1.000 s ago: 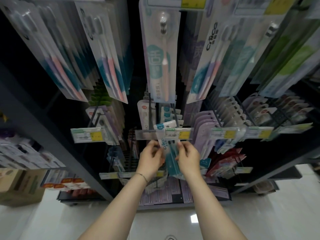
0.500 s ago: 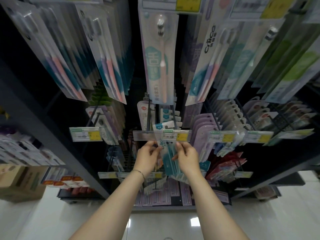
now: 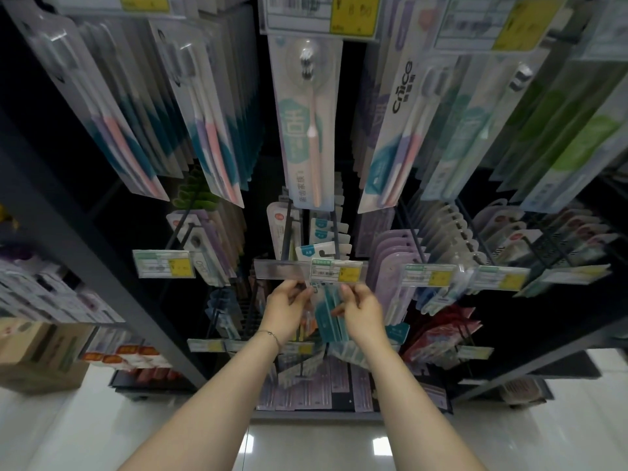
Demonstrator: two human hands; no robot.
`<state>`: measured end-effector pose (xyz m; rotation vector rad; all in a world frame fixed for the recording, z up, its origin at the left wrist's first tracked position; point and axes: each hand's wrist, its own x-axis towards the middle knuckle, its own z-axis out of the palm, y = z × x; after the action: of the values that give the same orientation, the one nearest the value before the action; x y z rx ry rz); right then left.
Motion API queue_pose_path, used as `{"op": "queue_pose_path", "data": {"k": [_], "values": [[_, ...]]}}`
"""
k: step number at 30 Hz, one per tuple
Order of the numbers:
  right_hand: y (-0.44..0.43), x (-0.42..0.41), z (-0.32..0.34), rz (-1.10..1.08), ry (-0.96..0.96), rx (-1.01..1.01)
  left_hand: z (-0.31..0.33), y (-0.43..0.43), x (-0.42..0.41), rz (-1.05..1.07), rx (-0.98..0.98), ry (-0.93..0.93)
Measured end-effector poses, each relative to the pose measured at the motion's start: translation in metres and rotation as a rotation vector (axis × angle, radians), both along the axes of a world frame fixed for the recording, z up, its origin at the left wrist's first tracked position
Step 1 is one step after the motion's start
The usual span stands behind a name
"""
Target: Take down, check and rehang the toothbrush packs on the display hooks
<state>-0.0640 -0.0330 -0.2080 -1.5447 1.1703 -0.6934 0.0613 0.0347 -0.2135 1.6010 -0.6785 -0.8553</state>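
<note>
1. The landmark is the yellow-and-white price label [image 3: 336, 270], clipped to a clear label rail [image 3: 282, 269] at the middle of the display.
2. The teal toothbrush pack [image 3: 328, 312] hangs straight down just below the price label, and its top edge is hidden behind the label.
3. The left hand [image 3: 285, 309] is below and left of the price label. Its fingers are curled and pinch the pack's left edge near the top, right under the rail.
4. The right hand [image 3: 362, 312] is below and right of the price label, with thumb and forefinger pinching the pack's right edge.
5. The pack sits between the two hands and is held by both.
6. The price label covers the pack's hang hole, so I cannot tell whether it is on the hook.
7. Just above the price label, two dark hook prongs [image 3: 334, 232] carry more packs; the frontmost has a blue tab [image 3: 314, 252].
8. A thin bracelet [image 3: 268, 333] circles the left wrist, below and left of the price label.
9. Well above the price label hangs a long pack with a pink brush [image 3: 306, 130].
</note>
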Motion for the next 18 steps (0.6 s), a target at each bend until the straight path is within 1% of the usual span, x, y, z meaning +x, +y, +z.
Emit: {"op": "queue_pose_path", "data": {"k": [3, 11, 13, 16, 18], "values": [[-0.004, -0.001, -0.001, 0.017, -0.013, 0.014, 0.002, -0.002, -0.002, 0.003, 0.013, -0.034], [-0.005, -0.005, -0.011, 0.048, 0.018, 0.025, -0.001, -0.001, -0.004, -0.058, 0.122, -0.299], [-0.005, -0.007, -0.013, 0.067, 0.116, -0.057, 0.002, 0.000, -0.002, -0.093, 0.152, -0.376], [-0.004, -0.013, -0.019, 0.089, 0.366, -0.237, 0.004, 0.005, 0.004, -0.118, 0.211, -0.515], [-0.001, -0.016, -0.020, 0.147, 0.522, -0.356, 0.003, 0.010, 0.009, -0.105, 0.275, -0.582]]}}
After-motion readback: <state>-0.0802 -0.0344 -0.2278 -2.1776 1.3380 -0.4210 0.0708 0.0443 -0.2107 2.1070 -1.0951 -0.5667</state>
